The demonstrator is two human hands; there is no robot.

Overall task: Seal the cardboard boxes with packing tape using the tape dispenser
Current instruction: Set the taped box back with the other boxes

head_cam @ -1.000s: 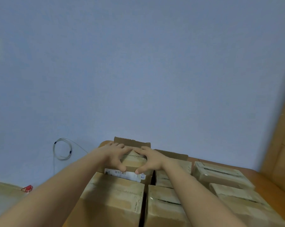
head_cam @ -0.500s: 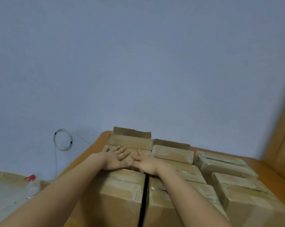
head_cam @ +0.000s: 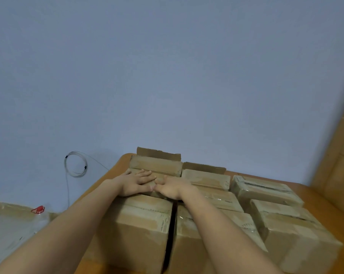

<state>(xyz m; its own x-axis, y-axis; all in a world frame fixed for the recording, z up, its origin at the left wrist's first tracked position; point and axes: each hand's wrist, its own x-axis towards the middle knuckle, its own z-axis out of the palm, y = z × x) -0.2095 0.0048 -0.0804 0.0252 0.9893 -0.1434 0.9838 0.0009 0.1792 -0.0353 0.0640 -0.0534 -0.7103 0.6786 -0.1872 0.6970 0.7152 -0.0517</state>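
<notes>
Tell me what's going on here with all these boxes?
A person presses the left hand and right hand flat on the top flaps of a cardboard box, holding them closed. Other boxes crowd the wooden table; the far box behind the hands has one flap standing up. No tape dispenser is in view.

Brown cardboard boxes (head_cam: pixel 139 224) stand packed close together in rows, most with their tops shut and several showing glossy tape (head_cam: pixel 266 187) along the seam. The two back boxes, one on the left (head_cam: pixel 156 166) and one in the middle (head_cam: pixel 205 177), each have a rear flap standing upright. Just in front of the back-left one, a box (head_cam: pixel 154 192) has its top flaps pressed flat under the left hand (head_cam: pixel 136 183) and right hand (head_cam: pixel 172 187).
</notes>
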